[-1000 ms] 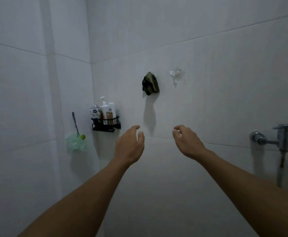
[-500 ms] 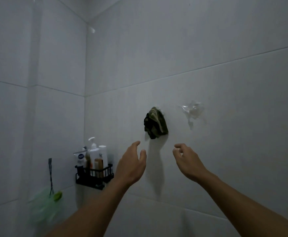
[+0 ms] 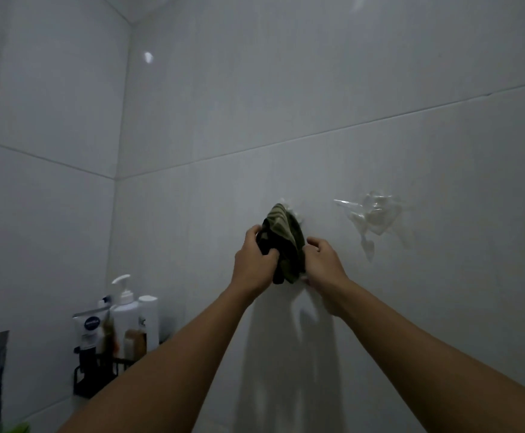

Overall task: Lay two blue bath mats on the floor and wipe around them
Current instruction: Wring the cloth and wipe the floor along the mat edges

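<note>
A bunched dark green cloth with paler stripes is seen hanging on the white tiled wall, its long axis running top to bottom, the narrower upper end pointing up at a hook that is hidden behind it and the loose lower end pointing down. The cloth is grasped from both sides: the left hand is curled round its left edge, thumb pressed into the dark folds, and the right hand is closed against its right edge, though how far the right fingers wrap behind the fabric cannot be told. A clear plastic hook is fixed to the wall to the right, apart from the cloth. At lower left a black wire caddy is mounted near the corner, holding a white pump bottle, a tube and other bottles. Compared with half a second earlier, both hands, then held with fingers loose below the cloth and touching nothing, have been raised and brought onto it, and the view has been tilted up, so the caddy sits lower in the picture. No blue bath mats are in view.
</note>
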